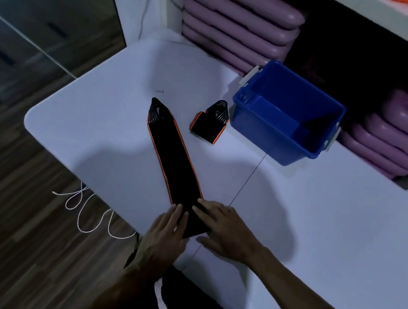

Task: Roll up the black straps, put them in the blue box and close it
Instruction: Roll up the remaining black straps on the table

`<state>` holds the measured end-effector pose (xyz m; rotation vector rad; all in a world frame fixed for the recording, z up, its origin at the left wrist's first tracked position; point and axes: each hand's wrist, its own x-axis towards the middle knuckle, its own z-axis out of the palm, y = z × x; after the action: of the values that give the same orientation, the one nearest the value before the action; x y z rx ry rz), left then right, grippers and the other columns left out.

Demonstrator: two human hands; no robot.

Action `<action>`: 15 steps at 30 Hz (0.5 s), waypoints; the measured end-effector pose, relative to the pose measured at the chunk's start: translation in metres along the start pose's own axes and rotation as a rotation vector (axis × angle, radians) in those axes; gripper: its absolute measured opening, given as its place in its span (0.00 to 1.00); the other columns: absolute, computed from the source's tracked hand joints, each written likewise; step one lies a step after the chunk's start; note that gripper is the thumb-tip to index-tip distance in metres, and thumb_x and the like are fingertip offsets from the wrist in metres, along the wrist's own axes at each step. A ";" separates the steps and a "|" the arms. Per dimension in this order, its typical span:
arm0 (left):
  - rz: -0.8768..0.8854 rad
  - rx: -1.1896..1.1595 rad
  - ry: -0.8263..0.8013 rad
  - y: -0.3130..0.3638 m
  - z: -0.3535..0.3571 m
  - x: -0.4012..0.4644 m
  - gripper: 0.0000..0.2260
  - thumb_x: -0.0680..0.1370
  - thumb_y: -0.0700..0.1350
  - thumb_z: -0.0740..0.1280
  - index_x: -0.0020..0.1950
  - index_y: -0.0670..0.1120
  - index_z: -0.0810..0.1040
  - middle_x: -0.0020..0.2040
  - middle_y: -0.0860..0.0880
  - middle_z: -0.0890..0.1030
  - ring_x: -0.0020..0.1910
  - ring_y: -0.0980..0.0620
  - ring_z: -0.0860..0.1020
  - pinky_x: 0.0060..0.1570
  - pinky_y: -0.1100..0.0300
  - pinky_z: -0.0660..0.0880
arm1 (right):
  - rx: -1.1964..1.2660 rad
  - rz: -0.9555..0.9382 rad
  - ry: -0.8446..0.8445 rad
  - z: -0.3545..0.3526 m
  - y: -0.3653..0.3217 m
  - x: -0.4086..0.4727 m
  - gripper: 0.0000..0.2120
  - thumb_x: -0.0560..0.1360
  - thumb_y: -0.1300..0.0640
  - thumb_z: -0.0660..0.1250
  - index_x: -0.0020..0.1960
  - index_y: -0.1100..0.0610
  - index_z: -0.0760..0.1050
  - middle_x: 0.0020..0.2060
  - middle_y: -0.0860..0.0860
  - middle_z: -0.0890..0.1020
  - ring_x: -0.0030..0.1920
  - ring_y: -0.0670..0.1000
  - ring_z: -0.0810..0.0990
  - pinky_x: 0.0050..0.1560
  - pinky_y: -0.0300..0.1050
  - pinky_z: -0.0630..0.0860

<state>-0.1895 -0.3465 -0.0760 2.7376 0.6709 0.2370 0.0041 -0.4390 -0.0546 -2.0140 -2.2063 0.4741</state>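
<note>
A long black strap with orange edges [171, 155] lies flat on the white table [318, 221], running from the near edge toward the back. My left hand [164, 237] and my right hand [226, 231] both rest on its near end, fingers pressing on the fabric where it looks folded over. A second black strap [208, 125], folded into a short bundle, lies just left of the blue box [282, 131]. The box stands open and I see nothing inside it. No lid shows in view.
Stacks of purple mats [238, 21] fill the shelving behind the table, with more purple mats [397, 138] at the right. A white cord [87, 206] loops on the wooden floor by the table's left edge. A white tag [161, 296] hangs near my body.
</note>
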 end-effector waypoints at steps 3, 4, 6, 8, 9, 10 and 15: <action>-0.034 0.019 0.057 0.015 0.006 -0.001 0.20 0.72 0.43 0.60 0.61 0.35 0.71 0.58 0.33 0.80 0.57 0.37 0.80 0.49 0.48 0.81 | -0.032 -0.040 0.053 0.000 0.002 0.003 0.28 0.77 0.47 0.63 0.73 0.57 0.67 0.72 0.57 0.70 0.70 0.57 0.69 0.61 0.53 0.73; -0.063 0.015 0.070 0.018 0.004 0.002 0.19 0.72 0.42 0.60 0.59 0.34 0.74 0.57 0.33 0.81 0.56 0.37 0.80 0.48 0.48 0.81 | -0.057 -0.063 0.086 0.002 0.002 0.004 0.24 0.77 0.51 0.63 0.71 0.58 0.70 0.70 0.57 0.72 0.69 0.57 0.70 0.60 0.53 0.73; -0.135 -0.030 0.110 0.019 -0.001 0.009 0.16 0.71 0.40 0.60 0.53 0.35 0.79 0.54 0.37 0.80 0.55 0.40 0.77 0.47 0.50 0.81 | -0.065 -0.117 0.143 0.005 0.005 0.009 0.19 0.77 0.56 0.62 0.66 0.60 0.75 0.66 0.58 0.77 0.67 0.58 0.74 0.57 0.53 0.74; -0.186 -0.121 0.137 0.016 -0.003 0.012 0.12 0.72 0.40 0.60 0.49 0.38 0.79 0.49 0.41 0.78 0.50 0.44 0.72 0.45 0.49 0.79 | 0.008 -0.155 0.161 0.000 0.010 0.015 0.17 0.79 0.54 0.61 0.62 0.61 0.78 0.61 0.58 0.81 0.61 0.58 0.78 0.54 0.52 0.77; -0.214 -0.164 0.140 0.014 -0.005 0.013 0.11 0.73 0.41 0.60 0.48 0.39 0.80 0.46 0.42 0.78 0.48 0.46 0.71 0.45 0.49 0.77 | 0.055 -0.152 0.151 -0.004 0.011 0.019 0.18 0.80 0.51 0.60 0.61 0.60 0.79 0.60 0.58 0.81 0.59 0.58 0.79 0.52 0.51 0.77; -0.253 -0.208 0.125 0.011 -0.007 0.013 0.12 0.75 0.43 0.59 0.47 0.41 0.80 0.44 0.43 0.78 0.47 0.47 0.71 0.45 0.50 0.75 | 0.106 -0.137 0.135 -0.009 0.012 0.022 0.19 0.80 0.48 0.58 0.61 0.59 0.79 0.58 0.57 0.81 0.57 0.57 0.79 0.52 0.51 0.76; -0.532 -0.379 0.129 0.003 -0.018 0.029 0.07 0.77 0.45 0.63 0.50 0.45 0.79 0.41 0.45 0.81 0.42 0.45 0.76 0.41 0.55 0.69 | 0.381 0.012 0.152 -0.016 0.006 0.039 0.10 0.80 0.55 0.63 0.58 0.58 0.78 0.50 0.54 0.80 0.51 0.52 0.74 0.52 0.46 0.73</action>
<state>-0.1670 -0.3305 -0.0559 2.1112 1.2167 0.3698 0.0098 -0.3976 -0.0462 -1.7983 -1.8502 0.6613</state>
